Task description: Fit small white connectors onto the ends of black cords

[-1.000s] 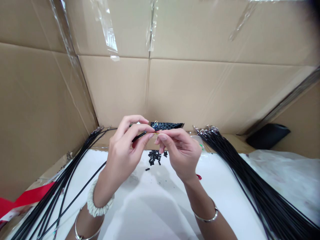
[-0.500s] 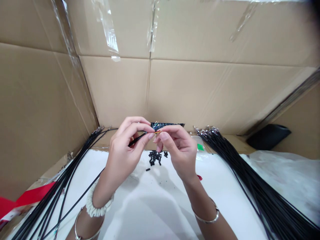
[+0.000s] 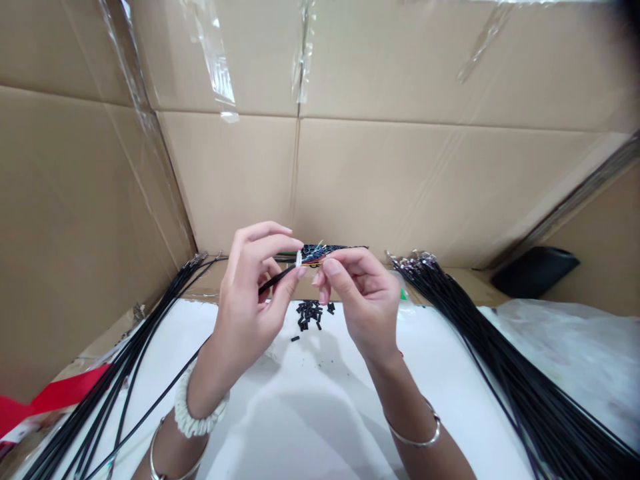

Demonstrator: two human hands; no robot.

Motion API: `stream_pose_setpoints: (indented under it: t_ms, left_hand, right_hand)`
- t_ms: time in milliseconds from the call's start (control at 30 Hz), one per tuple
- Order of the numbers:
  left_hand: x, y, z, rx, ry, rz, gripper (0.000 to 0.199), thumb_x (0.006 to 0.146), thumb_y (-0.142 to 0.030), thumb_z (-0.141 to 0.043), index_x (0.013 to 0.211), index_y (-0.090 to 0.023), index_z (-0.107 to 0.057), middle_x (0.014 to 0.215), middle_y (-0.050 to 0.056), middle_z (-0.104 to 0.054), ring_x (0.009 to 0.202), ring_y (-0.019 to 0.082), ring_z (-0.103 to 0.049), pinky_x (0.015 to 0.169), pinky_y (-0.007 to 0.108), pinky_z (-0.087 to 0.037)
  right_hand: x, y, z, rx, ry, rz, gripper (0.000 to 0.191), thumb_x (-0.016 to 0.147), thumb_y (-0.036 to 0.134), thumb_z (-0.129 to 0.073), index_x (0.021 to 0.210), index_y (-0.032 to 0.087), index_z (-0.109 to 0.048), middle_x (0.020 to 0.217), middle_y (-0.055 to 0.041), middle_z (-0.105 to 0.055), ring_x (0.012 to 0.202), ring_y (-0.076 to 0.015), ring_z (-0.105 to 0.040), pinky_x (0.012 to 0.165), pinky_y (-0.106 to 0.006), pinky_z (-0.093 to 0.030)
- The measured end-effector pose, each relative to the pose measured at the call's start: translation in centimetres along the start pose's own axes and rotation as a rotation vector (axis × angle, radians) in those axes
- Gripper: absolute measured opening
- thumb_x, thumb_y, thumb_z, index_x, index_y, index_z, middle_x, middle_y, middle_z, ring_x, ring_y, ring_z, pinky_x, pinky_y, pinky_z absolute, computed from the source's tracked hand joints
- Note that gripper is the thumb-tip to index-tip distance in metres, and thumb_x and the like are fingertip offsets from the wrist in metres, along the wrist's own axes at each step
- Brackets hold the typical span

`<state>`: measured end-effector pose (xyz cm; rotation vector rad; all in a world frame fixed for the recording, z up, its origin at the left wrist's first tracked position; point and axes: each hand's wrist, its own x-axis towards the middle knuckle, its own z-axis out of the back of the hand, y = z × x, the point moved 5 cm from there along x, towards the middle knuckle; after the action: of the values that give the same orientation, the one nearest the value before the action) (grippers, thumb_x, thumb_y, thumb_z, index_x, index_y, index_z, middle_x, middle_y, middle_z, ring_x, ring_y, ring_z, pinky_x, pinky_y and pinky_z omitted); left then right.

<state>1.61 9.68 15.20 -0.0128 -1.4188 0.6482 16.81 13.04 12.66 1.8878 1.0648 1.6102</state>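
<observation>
A small assembly workstation, walled by cardboard sheets (image 3: 380, 187), with bundled black cords (image 3: 505, 380).

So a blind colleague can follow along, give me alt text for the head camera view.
The left hand holds a thin black cable while the right hand pinches fine coloured wires at its end, above short black tubes on a white surface. Bundles of black cables lie on both sides, before cardboard walls.

Two hands (image 3: 245, 300) (image 3: 357, 300), two bundles of black cords (image 3: 520, 393) (image 3: 115, 387), two silver bangles (image 3: 159, 447) (image 3: 414, 435), one white wristband (image 3: 199, 417)
</observation>
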Motion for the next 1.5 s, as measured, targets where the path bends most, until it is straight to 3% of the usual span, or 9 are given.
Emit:
stream_pose_setpoints:
  t_ms: [233,467,700,800,933,1067,1200,1400,1500]
  left_hand:
    - [-0.2,0.1,-0.2,-0.055,-0.081,-0.017,0.045,0.084,0.001,-0.07,0.114,-0.027,-0.051,0.094,-0.002,-0.058,0.082,0.01,-0.067,0.059,0.015,-0.055]
    - [-0.4,0.3,-0.3,-0.067,-0.041,0.015,0.046,0.084,0.0,-0.071,0.117,-0.025,-0.05,0.094,-0.004,-0.06,0.069,0.006,-0.065,0.056,0.013,-0.054]
    - [-0.4,0.5,-0.3,-0.114,-0.047,0.059,0.043,0.085,-0.004,-0.073,0.116,-0.025,-0.053,0.091,-0.004,-0.058,0.07,0.007,-0.066,0.054,0.013,-0.054]
    - [-0.3,0.3,-0.2,-0.127,-0.029,0.054,0.034,0.087,-0.003,-0.071,0.11,-0.025,-0.057,0.09,-0.004,-0.058,0.069,0.006,-0.064,0.051,0.014,-0.049]
    - [0.1,-0.6,-0.1,0.004,-0.007,-0.05,0.018,0.091,-0.004,-0.068,0.091,-0.022,-0.066,0.079,-0.003,-0.055,0.062,0.007,-0.051,0.049,0.018,-0.043]
    - [0.3,-0.8,0.0,0.075,-0.033,-0.069,0.015,0.092,-0.007,-0.068,0.091,-0.022,-0.072,0.076,-0.002,-0.051,0.06,0.008,-0.048,0.047,0.02,-0.041]
    - [0.2,-0.8,-0.2,0.118,-0.005,-0.053,0.017,0.092,-0.007,-0.068,0.097,-0.021,-0.075,0.083,0.0,-0.055,0.061,0.007,-0.05,0.047,0.018,-0.041]
    - [0.0,-0.5,-0.6,0.108,0.07,0.034,0.013,0.093,-0.01,-0.068,0.101,-0.02,-0.072,0.094,0.002,-0.059,0.07,0.008,-0.062,0.058,0.017,-0.053]
    - [0.0,-0.4,-0.6,0.087,0.075,0.063,0.009,0.092,-0.013,-0.07,0.098,-0.02,-0.072,0.097,0.002,-0.059,0.068,0.006,-0.062,0.058,0.017,-0.052]
  right_hand:
    - [0.0,0.0,0.0,0.035,0.04,-0.033,0.003,0.093,0.023,-0.071,0.091,0.022,-0.073,0.072,0.0038,-0.074,0.052,-0.0074,-0.064,0.052,-0.021,-0.056]
    - [-0.1,0.4,-0.3,0.026,0.043,-0.051,0.002,0.09,0.024,-0.073,0.09,0.022,-0.073,0.072,0.0029,-0.074,0.054,-0.0095,-0.065,0.052,-0.024,-0.057]
    - [0.0,0.4,-0.1,-0.038,-0.014,-0.03,0.009,0.089,0.028,-0.075,0.083,0.021,-0.073,0.065,0.0024,-0.073,0.047,-0.0091,-0.061,0.047,-0.023,-0.053]
    - [0.0,0.2,-0.1,-0.004,-0.018,-0.026,0.01,0.09,0.027,-0.075,0.083,0.021,-0.072,0.065,0.0029,-0.073,0.046,-0.0075,-0.06,0.046,-0.021,-0.052]
    - [0.0,-0.3,-0.3,0.023,-0.017,-0.056,0.014,0.09,0.03,-0.074,0.082,0.02,-0.071,0.065,0.0028,-0.073,0.045,-0.0071,-0.059,0.045,-0.02,-0.05]
    - [-0.2,-0.4,-0.4,0.015,-0.018,-0.055,0.016,0.091,0.033,-0.074,0.083,0.02,-0.07,0.066,0.002,-0.074,0.044,-0.0075,-0.058,0.044,-0.021,-0.049]
    - [-0.7,0.2,-0.2,-0.102,-0.042,0.086,0.008,0.093,0.026,-0.071,0.086,0.022,-0.072,0.068,0.0022,-0.075,0.046,-0.0082,-0.059,0.047,-0.023,-0.051]
    - [-1.4,1.1,-0.1,-0.39,-0.083,0.457,0.013,0.093,0.014,-0.07,0.096,0.025,-0.076,0.076,0.0022,-0.078,0.051,-0.0103,-0.063,0.052,-0.026,-0.055]
    - [-1.4,1.0,0.0,-0.424,-0.093,0.511,0.013,0.091,0.014,-0.072,0.096,0.026,-0.076,0.077,0.0025,-0.079,0.052,-0.0108,-0.065,0.053,-0.027,-0.057]
